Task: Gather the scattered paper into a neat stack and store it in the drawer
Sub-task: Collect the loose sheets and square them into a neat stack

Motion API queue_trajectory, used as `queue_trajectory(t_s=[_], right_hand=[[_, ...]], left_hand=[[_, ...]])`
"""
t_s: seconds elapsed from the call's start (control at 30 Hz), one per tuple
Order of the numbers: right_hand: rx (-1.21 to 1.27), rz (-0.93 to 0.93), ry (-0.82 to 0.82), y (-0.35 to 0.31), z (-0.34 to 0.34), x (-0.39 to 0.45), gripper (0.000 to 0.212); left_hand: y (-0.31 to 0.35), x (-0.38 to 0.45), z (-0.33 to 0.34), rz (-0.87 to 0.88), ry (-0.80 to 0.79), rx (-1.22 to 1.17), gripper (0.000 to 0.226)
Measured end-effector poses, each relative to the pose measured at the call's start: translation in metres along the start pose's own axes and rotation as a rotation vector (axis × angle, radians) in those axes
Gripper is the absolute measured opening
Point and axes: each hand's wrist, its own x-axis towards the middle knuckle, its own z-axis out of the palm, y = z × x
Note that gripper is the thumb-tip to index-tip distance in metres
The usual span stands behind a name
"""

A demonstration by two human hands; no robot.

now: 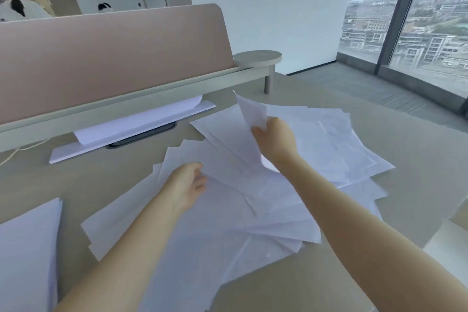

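Several white sheets of scattered paper [253, 210] lie fanned out over the middle and right of the beige desk [379, 248]. My right hand [274, 140] is shut on a few sheets [249, 119], lifting them so they curl upward above the pile. My left hand [186, 186] rests on the pile's left side with its fingers curled around the edge of some sheets. No drawer is in view.
A neat paper stack [27, 248] sits at the left edge. A long white strip with a sheet [131, 129] lies under the pink divider [101, 58]. A round shelf [258, 57] stands at the divider's end. Windows are at right; people sit behind the divider.
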Motion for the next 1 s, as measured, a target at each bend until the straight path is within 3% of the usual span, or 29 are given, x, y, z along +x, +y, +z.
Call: queue_trajectory(t_s=[0.1, 0.13, 0.2, 0.3, 0.43, 0.57, 0.67, 0.8, 0.9, 1.0], right_hand=[[0.275, 0.073, -0.159, -0.018, 0.029, 0.036, 0.016], [0.263, 0.101, -0.253, -0.018, 0.041, 0.043, 0.041], [-0.037, 0.072, -0.451, -0.013, 0.062, 0.046, 0.082], [-0.477, -0.026, -0.519, 0.001, 0.086, 0.042, 0.093], [-0.566, -0.061, -0.416, -0.002, 0.090, 0.047, 0.057], [-0.626, -0.081, -0.443, -0.009, 0.086, 0.059, 0.036], [-0.755, -0.090, -0.432, -0.012, 0.087, 0.067, 0.033], [-0.905, -0.148, -0.264, -0.009, 0.081, 0.073, 0.028], [-0.854, -0.155, -0.122, -0.002, 0.060, 0.076, 0.023], [-0.787, -0.276, 0.058, 0.016, 0.026, 0.070, 0.017]], left_hand=[[-0.011, -0.001, 0.008, 0.115, -0.003, -0.004, 0.028], [-0.016, -0.002, 0.008, 0.170, 0.012, -0.002, 0.034], [-0.024, -0.004, 0.004, 0.240, 0.042, -0.021, 0.036], [-0.032, 0.000, -0.001, 0.283, 0.065, 0.036, 0.021], [-0.042, -0.001, 0.001, 0.448, 0.076, 0.293, 0.040], [-0.054, 0.000, 0.004, 0.563, 0.039, 0.569, 0.045], [-0.057, 0.001, 0.004, 0.619, 0.020, 0.667, 0.043], [-0.054, 0.000, 0.001, 0.622, 0.100, 0.715, 0.045], [-0.045, 0.003, -0.008, 0.570, 0.264, 0.852, 0.047], [-0.032, 0.011, -0.020, 0.543, 0.258, 0.760, 0.047]])
